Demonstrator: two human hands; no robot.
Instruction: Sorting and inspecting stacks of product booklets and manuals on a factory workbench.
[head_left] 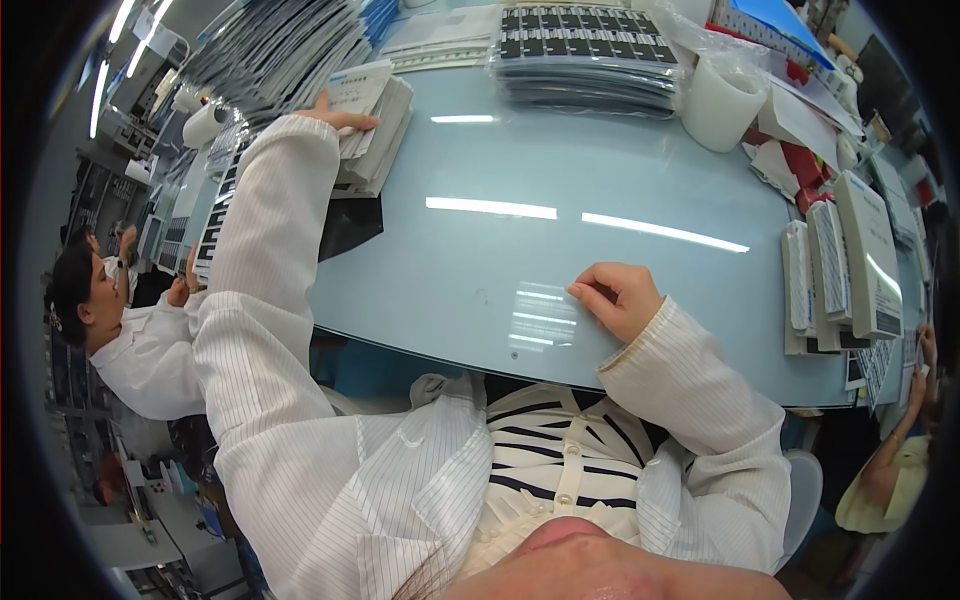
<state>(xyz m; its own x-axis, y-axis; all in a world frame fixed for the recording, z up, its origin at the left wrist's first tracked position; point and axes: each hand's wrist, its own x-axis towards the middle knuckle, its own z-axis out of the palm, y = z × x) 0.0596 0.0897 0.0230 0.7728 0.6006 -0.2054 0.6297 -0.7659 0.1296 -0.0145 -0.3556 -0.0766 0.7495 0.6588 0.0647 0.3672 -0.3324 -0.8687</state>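
Note:
My left hand (337, 115) reaches to the far left, its thumb and fingers gripping the near end of a flat white box (358, 88). That box lies on top of a stack of similar white boxes (382, 140). My right hand (622, 298) rests on the glass-topped table (450, 270), fingers curled in and thumb against them. Beside its fingertips lies a clear, shiny rectangular patch (543, 318), perhaps film. Whether the fingertips pinch its corner cannot be made out.
Bagged black-and-white printed sheets (590, 65) sit at the back, beside a white roll (722, 100). More flat white boxes (868, 255) stand at the right edge. A tall pile of grey sleeves (275, 55) fills the far left. Another person (140, 335) sits at left.

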